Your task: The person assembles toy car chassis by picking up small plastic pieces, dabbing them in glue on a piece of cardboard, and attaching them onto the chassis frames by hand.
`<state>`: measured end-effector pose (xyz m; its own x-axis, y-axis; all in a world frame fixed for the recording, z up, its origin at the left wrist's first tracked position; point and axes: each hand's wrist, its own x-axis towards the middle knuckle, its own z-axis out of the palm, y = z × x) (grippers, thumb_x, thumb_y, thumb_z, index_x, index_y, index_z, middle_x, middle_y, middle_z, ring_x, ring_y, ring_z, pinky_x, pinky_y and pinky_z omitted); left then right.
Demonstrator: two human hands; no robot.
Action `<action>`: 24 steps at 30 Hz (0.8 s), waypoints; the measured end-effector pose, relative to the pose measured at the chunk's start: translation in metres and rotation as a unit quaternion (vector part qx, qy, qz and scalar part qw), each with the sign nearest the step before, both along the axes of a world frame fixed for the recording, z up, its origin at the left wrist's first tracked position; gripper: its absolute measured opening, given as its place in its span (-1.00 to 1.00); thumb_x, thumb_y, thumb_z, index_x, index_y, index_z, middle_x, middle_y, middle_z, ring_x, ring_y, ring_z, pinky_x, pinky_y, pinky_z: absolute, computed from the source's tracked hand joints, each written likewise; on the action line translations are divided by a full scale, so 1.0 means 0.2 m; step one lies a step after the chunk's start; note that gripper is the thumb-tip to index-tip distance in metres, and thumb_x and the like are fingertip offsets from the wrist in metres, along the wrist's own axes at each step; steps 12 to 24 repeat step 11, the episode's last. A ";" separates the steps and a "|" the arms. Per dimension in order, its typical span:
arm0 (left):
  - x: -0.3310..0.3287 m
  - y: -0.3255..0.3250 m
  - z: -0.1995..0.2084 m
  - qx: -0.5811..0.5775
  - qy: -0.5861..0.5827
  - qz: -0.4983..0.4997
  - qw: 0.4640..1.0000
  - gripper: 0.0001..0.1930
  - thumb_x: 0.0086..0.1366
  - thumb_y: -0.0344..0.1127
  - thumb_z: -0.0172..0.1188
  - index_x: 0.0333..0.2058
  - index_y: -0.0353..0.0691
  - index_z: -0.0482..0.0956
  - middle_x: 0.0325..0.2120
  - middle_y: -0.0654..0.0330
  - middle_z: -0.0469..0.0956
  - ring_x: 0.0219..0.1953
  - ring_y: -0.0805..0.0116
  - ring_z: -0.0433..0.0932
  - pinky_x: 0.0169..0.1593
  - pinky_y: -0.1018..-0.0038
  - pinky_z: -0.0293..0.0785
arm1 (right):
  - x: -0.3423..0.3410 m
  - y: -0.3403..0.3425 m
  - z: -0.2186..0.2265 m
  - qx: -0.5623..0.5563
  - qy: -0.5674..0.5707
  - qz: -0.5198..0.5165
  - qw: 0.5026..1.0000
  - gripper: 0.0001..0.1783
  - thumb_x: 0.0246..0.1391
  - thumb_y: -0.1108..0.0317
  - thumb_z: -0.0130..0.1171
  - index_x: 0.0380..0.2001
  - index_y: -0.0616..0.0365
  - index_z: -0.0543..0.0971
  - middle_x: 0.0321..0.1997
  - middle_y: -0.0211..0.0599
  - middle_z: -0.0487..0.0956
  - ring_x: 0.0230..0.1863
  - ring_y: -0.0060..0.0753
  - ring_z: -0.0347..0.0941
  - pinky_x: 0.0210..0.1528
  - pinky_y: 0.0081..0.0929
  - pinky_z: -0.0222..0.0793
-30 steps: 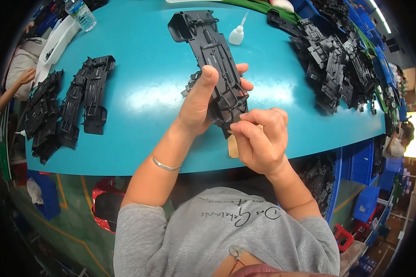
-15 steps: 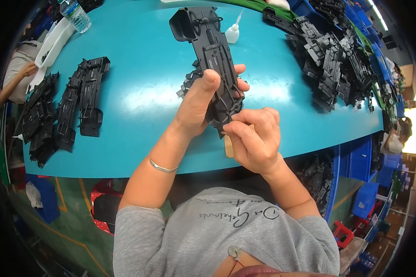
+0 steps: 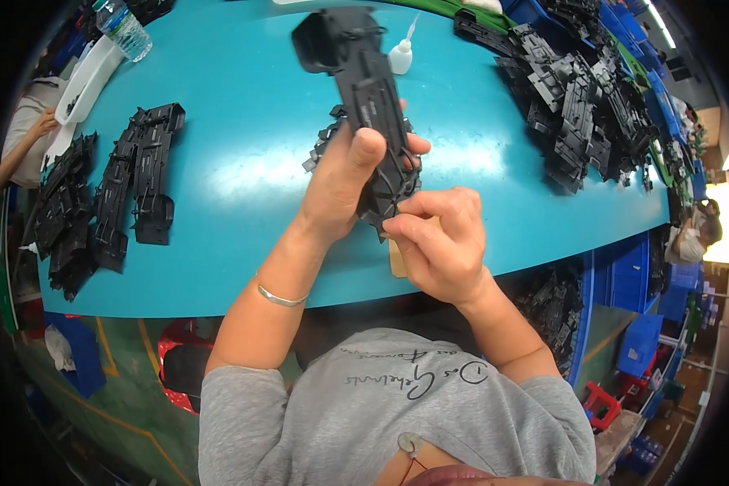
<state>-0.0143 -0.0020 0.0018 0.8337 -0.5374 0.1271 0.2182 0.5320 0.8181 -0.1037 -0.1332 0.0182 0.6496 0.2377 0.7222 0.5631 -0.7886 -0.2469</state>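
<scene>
A long black moulded plastic part point(image 3: 371, 91), blurred at its far end, is held up at a slant above the table. My left hand point(image 3: 344, 174) wraps round its middle, thumb on top and fingertips showing on the other side. At the near end my right hand point(image 3: 444, 235) pinches with thumb and forefinger against the part's edge. Whether something small sits in that pinch is hidden. Behind the part, more black pieces point(image 3: 322, 144) lie on the table, and a tan strip point(image 3: 398, 259) shows under my right hand.
Finished-looking black parts point(image 3: 154, 174) lie in rows on the left of the teal table point(image 3: 235, 267). A large heap point(image 3: 575, 113) covers the right. A white dropper bottle point(image 3: 401, 57), a water bottle point(image 3: 125, 31) and a white tray point(image 3: 93, 79) stand farther off. Another person's hand point(image 3: 44, 123) is at far left.
The far end of the black part has shifted slightly left and become blurred. Both hands keep their grip, and the whole view has moved a little.
</scene>
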 end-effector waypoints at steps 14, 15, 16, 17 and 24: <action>0.08 0.09 0.02 -0.022 0.055 0.094 0.994 -0.21 0.22 0.37 0.03 0.07 -0.32 0.33 -0.07 -0.08 0.52 -0.02 0.22 0.54 0.00 0.29 0.58 | 0.38 -0.37 -0.14 0.052 0.384 -0.132 0.912 -0.77 0.03 0.40 0.24 -0.19 0.10 0.65 -0.25 -0.20 0.58 -0.26 -0.28 0.55 -0.18 -0.33 0.44; 0.08 0.09 0.02 -0.022 0.055 0.094 0.994 -0.21 0.22 0.37 0.03 0.07 -0.32 0.33 -0.07 -0.08 0.52 -0.02 0.22 0.54 0.00 0.29 0.58 | 0.38 -0.37 -0.14 0.052 0.384 -0.132 0.912 -0.77 0.03 0.40 0.24 -0.19 0.10 0.65 -0.25 -0.20 0.58 -0.26 -0.28 0.55 -0.18 -0.33 0.44; 0.08 0.09 0.02 -0.022 0.055 0.094 0.994 -0.21 0.22 0.37 0.03 0.07 -0.32 0.33 -0.07 -0.08 0.52 -0.02 0.22 0.54 0.00 0.29 0.58 | 0.38 -0.37 -0.14 0.052 0.384 -0.132 0.912 -0.77 0.03 0.40 0.24 -0.19 0.10 0.65 -0.25 -0.20 0.58 -0.26 -0.28 0.55 -0.18 -0.33 0.44; 0.08 0.09 0.02 -0.022 0.055 0.094 0.994 -0.21 0.22 0.37 0.03 0.07 -0.32 0.33 -0.07 -0.08 0.52 -0.02 0.22 0.54 0.00 0.29 0.58 | 0.38 -0.37 -0.14 0.052 0.384 -0.132 0.912 -0.77 0.03 0.40 0.24 -0.19 0.10 0.65 -0.25 -0.20 0.58 -0.26 -0.28 0.55 -0.18 -0.33 0.44; 0.08 0.09 0.02 -0.022 0.055 0.094 0.994 -0.21 0.22 0.37 0.03 0.07 -0.32 0.33 -0.07 -0.08 0.52 -0.02 0.22 0.54 0.00 0.29 0.58 | 0.38 -0.37 -0.14 0.052 0.384 -0.132 0.912 -0.77 0.03 0.40 0.24 -0.19 0.10 0.65 -0.25 -0.20 0.58 -0.26 -0.28 0.55 -0.18 -0.33 0.44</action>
